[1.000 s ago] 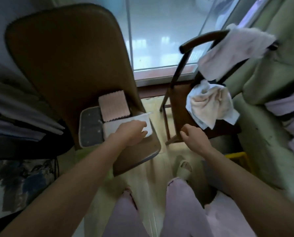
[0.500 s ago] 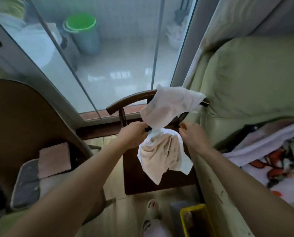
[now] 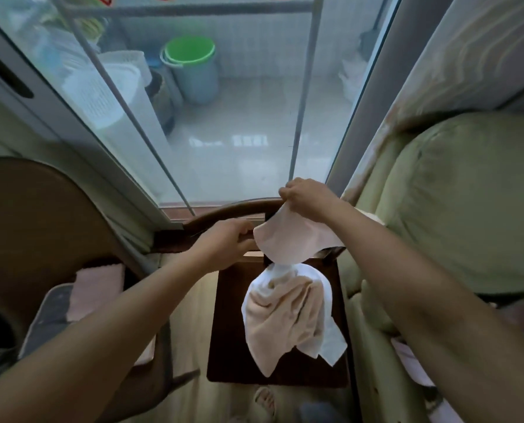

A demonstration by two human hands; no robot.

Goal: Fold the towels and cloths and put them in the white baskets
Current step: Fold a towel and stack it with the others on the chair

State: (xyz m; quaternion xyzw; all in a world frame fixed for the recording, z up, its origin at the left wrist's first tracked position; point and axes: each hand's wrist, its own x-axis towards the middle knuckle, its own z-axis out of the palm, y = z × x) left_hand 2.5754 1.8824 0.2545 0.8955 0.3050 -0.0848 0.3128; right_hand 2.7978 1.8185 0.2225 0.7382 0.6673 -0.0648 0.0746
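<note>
**Two hands lifting a pale pink cloth off a chair back**

Beside a glass sliding door [image 3: 224, 132], seen from above by the person doing the work, stands a green sofa [image 3: 468, 203] along the right edge. Between door and sofa sits a dark wooden chair [image 3: 233, 315], its curved top rail running across the middle of the view. On the chair seat lies a crumpled towel [image 3: 288, 319] (peach on one face, white on the other), one corner hanging past the seat's front edge.

Above it, a pale pink cloth [image 3: 288, 239] hangs in front of the chair back. The right hand [image 3: 309, 198] pinches the cloth's top corner between thumb and fingers, raised just above the rail. The left hand [image 3: 227, 244] has its fingers curled at the cloth's left edge, right by the rail; whether it grips cloth, rail or both cannot be told.

At far left, a folded pink cloth [image 3: 97, 288] lies on a grey pad on a second, brown chair [image 3: 35, 224]. Behind the glass stands a white basket [image 3: 108, 87], and further back a green bucket [image 3: 190, 53].
</note>
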